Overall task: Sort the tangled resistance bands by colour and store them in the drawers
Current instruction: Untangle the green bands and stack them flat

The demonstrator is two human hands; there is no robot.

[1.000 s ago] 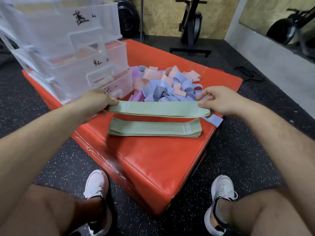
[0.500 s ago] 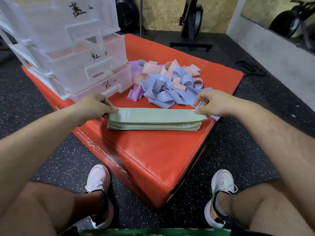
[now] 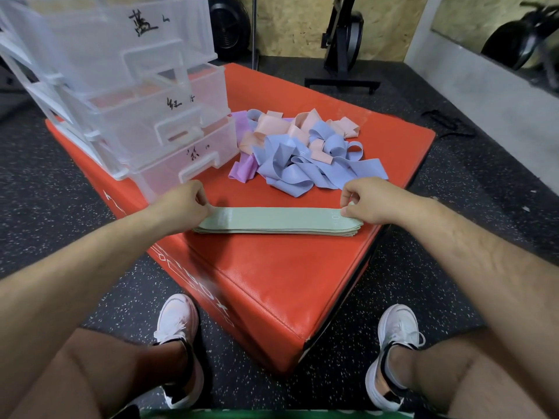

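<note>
A flat stack of pale green fabric resistance bands (image 3: 278, 220) lies along the near edge of the red padded box that serves as worktop (image 3: 272, 273). The left hand (image 3: 178, 204) pinches the stack's left end with curled fingers, and the right hand (image 3: 375, 201) pinches the top band's right end in the same way. Just beyond, a tangled heap of blue, pink and purple bands (image 3: 302, 155) rests on the worktop. At the far left stands a clear plastic drawer unit (image 3: 145, 110) with handwritten labels, its lowest drawer near the left hand.
</note>
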